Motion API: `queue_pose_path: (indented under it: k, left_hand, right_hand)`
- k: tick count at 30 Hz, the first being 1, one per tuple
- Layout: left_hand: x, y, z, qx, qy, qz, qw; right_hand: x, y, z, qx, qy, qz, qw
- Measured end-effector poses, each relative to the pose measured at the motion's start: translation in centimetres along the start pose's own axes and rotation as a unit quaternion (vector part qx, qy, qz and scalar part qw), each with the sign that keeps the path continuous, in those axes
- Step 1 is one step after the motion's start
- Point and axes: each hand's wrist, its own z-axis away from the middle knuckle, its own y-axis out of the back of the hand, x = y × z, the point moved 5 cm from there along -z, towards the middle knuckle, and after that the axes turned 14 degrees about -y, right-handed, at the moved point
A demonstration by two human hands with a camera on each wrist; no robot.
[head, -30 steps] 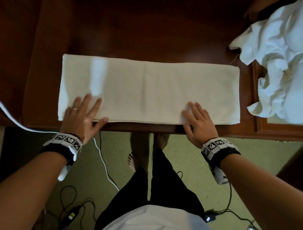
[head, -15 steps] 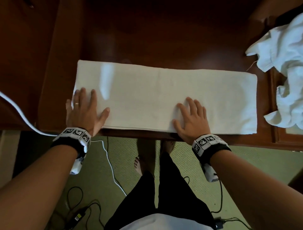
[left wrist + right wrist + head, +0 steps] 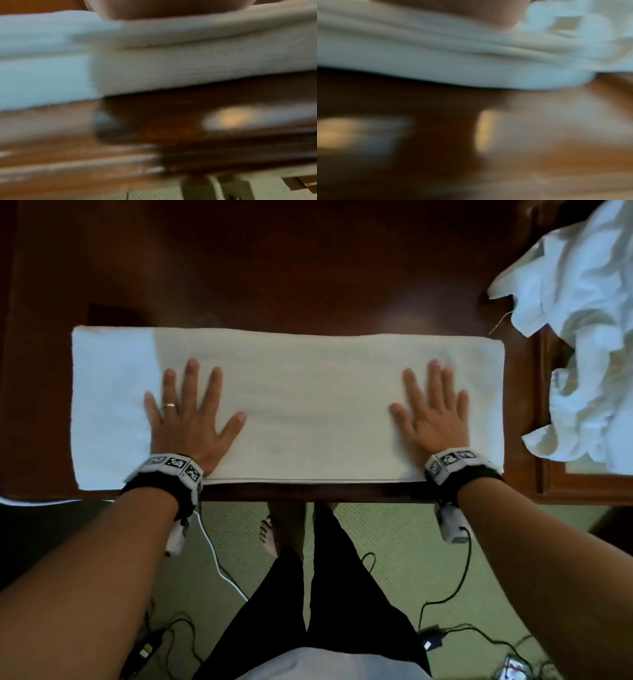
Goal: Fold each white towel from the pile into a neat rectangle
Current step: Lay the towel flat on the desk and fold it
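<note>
A white towel (image 3: 308, 405) lies folded into a long strip along the near edge of the dark wooden table (image 3: 308, 268). My left hand (image 3: 190, 412) lies flat on its left part, fingers spread and straight. My right hand (image 3: 433, 409) lies flat on its right part, fingers spread too. Both palms press the cloth. The pile of crumpled white towels (image 3: 589, 337) sits at the far right. The blurred wrist views show the towel's layered near edge (image 3: 188, 70) (image 3: 453, 73) over the table rim, with the heel of each hand at the top.
A lighter wooden tray or frame (image 3: 548, 481) sits under the pile at the right. Below the table edge are green carpet (image 3: 394, 542), my legs and bare feet, and several cables and adapters on the floor.
Both hands have slid from the towel's near edge farther onto the cloth. The left moved right from the left end, the right moved outward toward the right end.
</note>
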Motion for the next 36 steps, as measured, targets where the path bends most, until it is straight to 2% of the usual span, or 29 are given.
queue_pose_path:
  k: [2, 4, 5, 7, 9, 13, 18, 23, 27, 30, 33, 36]
  left_hand:
    - [0.2, 0.3, -0.2, -0.001, 0.015, 0.003, 1.000]
    - [1.2, 1.1, -0.7, 0.005, 0.044, 0.024, 0.999]
    - [2.5, 1.5, -1.0, 0.010, 0.045, 0.031, 0.998]
    - [6.4, 1.6, -1.8, 0.007, -0.009, 0.015, 1.000]
    - [9.7, 0.7, -2.3, -0.018, -0.055, 0.000, 0.998]
    - [9.7, -0.3, -3.1, -0.052, -0.025, -0.003, 0.998]
    - [9.1, 0.9, -4.3, -0.066, 0.005, -0.012, 0.998]
    - [9.5, 2.1, -4.7, -0.079, 0.032, 0.002, 0.996]
    - [10.1, 2.7, -4.9, -0.093, 0.049, 0.025, 0.994]
    - [10.3, 3.3, -5.2, -0.090, 0.059, 0.042, 0.993]
    - [10.5, 4.2, -5.7, -0.075, 0.052, 0.065, 0.994]
    - [10.6, 5.3, -6.3, -0.057, 0.017, 0.083, 0.995]
  right_hand:
    - [6.8, 1.0, -0.7, -0.014, -0.089, -0.003, 0.996]
    - [9.7, 1.9, -0.5, -0.012, -0.114, -0.010, 0.993]
    - [9.9, 2.2, -0.2, 0.001, -0.109, -0.020, 0.994]
    - [8.3, 2.3, 0.5, 0.025, -0.068, -0.026, 0.997]
    - [7.2, 1.4, 1.1, 0.017, -0.038, -0.015, 0.999]
    - [10.4, 0.4, 0.9, -0.034, -0.123, -0.023, 0.992]
    - [12.7, 3.8, -0.8, 0.020, -0.166, -0.124, 0.978]
    - [11.4, 4.2, -2.6, -0.110, -0.210, -0.239, 0.942]
    - [11.1, 4.6, -3.6, -0.169, -0.261, -0.287, 0.906]
    - [10.7, 4.8, -3.9, -0.221, -0.242, -0.286, 0.900]
    - [10.1, 7.2, -4.6, -0.182, -0.211, -0.306, 0.910]
    - [9.5, 13.4, -7.6, -0.048, -0.172, -0.307, 0.935]
